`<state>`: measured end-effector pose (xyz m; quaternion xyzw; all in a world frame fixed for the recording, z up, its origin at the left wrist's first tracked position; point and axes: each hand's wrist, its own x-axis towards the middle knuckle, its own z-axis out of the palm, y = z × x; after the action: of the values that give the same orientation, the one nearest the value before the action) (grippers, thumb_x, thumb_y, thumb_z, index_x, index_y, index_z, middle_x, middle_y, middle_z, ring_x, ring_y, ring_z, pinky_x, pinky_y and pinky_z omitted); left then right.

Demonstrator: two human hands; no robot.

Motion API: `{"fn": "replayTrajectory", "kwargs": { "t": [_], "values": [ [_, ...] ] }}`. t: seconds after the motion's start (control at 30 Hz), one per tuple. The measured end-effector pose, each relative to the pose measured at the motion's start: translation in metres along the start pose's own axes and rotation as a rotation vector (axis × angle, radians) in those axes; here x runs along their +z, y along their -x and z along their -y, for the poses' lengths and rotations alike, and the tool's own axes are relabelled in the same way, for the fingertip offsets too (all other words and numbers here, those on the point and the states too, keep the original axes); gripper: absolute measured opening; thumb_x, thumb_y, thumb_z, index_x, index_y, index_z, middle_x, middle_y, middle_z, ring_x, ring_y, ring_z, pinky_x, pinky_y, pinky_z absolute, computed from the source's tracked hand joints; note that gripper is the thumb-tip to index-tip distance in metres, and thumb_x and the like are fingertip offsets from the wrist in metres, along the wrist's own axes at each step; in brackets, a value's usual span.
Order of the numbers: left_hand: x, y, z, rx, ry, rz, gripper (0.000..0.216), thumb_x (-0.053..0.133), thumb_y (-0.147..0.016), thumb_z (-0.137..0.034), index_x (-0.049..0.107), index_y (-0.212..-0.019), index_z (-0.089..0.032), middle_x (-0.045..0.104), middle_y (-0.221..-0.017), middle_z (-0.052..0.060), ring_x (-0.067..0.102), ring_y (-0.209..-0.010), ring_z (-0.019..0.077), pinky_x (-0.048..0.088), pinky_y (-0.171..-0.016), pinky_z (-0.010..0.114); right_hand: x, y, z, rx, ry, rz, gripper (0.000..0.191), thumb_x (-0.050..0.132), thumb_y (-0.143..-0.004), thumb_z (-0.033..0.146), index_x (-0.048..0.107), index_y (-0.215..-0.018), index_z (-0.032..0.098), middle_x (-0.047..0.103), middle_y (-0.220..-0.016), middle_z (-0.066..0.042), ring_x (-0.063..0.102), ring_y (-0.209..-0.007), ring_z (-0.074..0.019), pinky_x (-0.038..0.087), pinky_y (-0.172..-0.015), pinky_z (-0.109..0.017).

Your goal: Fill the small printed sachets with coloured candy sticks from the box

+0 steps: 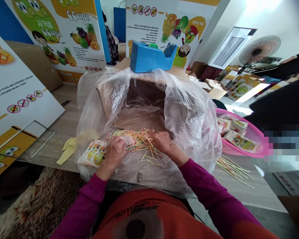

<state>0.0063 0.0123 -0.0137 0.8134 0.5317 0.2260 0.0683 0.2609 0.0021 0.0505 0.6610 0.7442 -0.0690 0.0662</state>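
Found sticks (142, 135) at frame centre; judged light, brittle, best taken mid-length. Noted left hand (115, 150) curled on packet (130, 141); cannot tell grip of right hand (161, 140).

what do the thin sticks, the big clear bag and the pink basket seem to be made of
Thin sticks: possibly plastic, straight and pastel-coloured, but too small to be sure.
Clear bag: thin glossy plastic film, see-through with crinkles and highlights.
Pink basket: likely moulded plastic, with perforated, slightly shiny walls.
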Motion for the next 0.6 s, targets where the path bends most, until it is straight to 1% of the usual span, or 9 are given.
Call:
{"fn": "replayTrajectory", "kwargs": {
  "t": [0.1, 0.17, 0.23, 0.33, 0.4, 0.47, 0.53, 0.6],
  "values": [
    [0.001, 0.008, 0.004, 0.027, 0.013, 0.051, 0.020, 0.066, -0.094, -0.018, 0.076, -0.077, -0.022, 0.072, -0.088, 0.009, 0.065, -0.092, 0.0274, 0.051, -0.085, 0.038, 0.006, -0.003, -0.012, 0.002, -0.139, -0.087, 0.031, 0.056, -0.106, 0.031, 0.078, -0.126, 0.023, 0.083, -0.106, -0.016, 0.077, -0.095, -0.0287, 0.053, -0.077, -0.034],
    [0.001, 0.012, 0.008, 0.051, 0.040, 0.047, 0.020, 0.066, -0.096, -0.020, 0.077, -0.080, -0.022, 0.072, -0.089, 0.009, 0.066, -0.093, 0.0268, 0.051, -0.085, 0.038, 0.012, -0.005, -0.023, -0.034, -0.305, -0.195, 0.027, 0.060, -0.103, 0.030, 0.079, -0.121, 0.024, 0.083, -0.105, -0.012, 0.075, -0.089, -0.0260, 0.053, -0.074, -0.033],
    [0.001, 0.014, 0.013, 0.065, 0.077, 0.046, 0.024, 0.062, -0.098, -0.021, 0.077, -0.078, -0.022, 0.071, -0.088, 0.008, 0.066, -0.091, 0.0258, 0.050, -0.083, 0.037, 0.020, -0.005, -0.031, -0.067, -0.427, -0.281, 0.023, 0.061, -0.102, 0.033, 0.078, -0.114, 0.025, 0.083, -0.100, -0.008, 0.072, -0.083, -0.0234, 0.054, -0.072, -0.032],
    [0.003, 0.009, 0.017, 0.036, 0.114, 0.042, 0.029, 0.059, -0.097, -0.020, 0.076, -0.073, -0.022, 0.070, -0.081, 0.007, 0.065, -0.084, 0.0245, 0.049, -0.078, 0.036, 0.033, -0.001, -0.034, -0.106, -0.513, -0.290, 0.021, 0.059, -0.099, 0.030, 0.079, -0.096, 0.024, 0.081, -0.088, -0.006, 0.070, -0.075, -0.0220, 0.053, -0.069, -0.031],
    [0.004, 0.006, 0.017, 0.016, 0.105, 0.003, 0.028, 0.060, -0.096, -0.020, 0.075, -0.072, -0.022, 0.069, -0.079, 0.006, 0.065, -0.083, 0.0246, 0.050, -0.079, 0.037, 0.039, 0.002, -0.032, -0.150, -0.599, -0.292, 0.026, 0.055, -0.098, 0.029, 0.079, -0.089, 0.023, 0.081, -0.086, -0.007, 0.071, -0.075, -0.0222, 0.054, -0.070, -0.031],
    [0.005, 0.003, 0.015, 0.020, 0.071, -0.041, 0.027, 0.060, -0.096, -0.021, 0.076, -0.074, -0.022, 0.070, -0.080, 0.007, 0.065, -0.084, 0.0251, 0.051, -0.083, 0.039, 0.042, 0.005, -0.031, -0.175, -0.728, -0.316, 0.036, 0.048, -0.103, 0.036, 0.079, -0.092, 0.023, 0.081, -0.092, -0.008, 0.074, -0.083, -0.0232, 0.057, -0.077, -0.033],
    [0.006, 0.004, 0.011, 0.039, 0.015, -0.049, 0.027, 0.061, -0.097, -0.022, 0.076, -0.075, -0.021, 0.072, -0.083, 0.009, 0.065, -0.087, 0.0265, 0.052, -0.085, 0.040, 0.044, 0.007, -0.030, -0.164, -0.849, -0.338, 0.045, 0.041, -0.108, 0.047, 0.080, -0.099, 0.025, 0.081, -0.098, -0.008, 0.074, -0.091, -0.0240, 0.060, -0.086, -0.036],
    [0.007, 0.007, 0.007, 0.057, -0.045, -0.027, 0.025, 0.062, -0.098, -0.025, 0.078, -0.079, -0.021, 0.073, -0.086, 0.011, 0.065, -0.090, 0.0285, 0.052, -0.084, 0.041, 0.045, 0.007, -0.030, -0.144, -0.929, -0.356, 0.049, 0.044, -0.107, 0.058, 0.079, -0.093, 0.028, 0.079, -0.093, -0.008, 0.072, -0.089, -0.0252, 0.061, -0.088, -0.039]
  ]
}}
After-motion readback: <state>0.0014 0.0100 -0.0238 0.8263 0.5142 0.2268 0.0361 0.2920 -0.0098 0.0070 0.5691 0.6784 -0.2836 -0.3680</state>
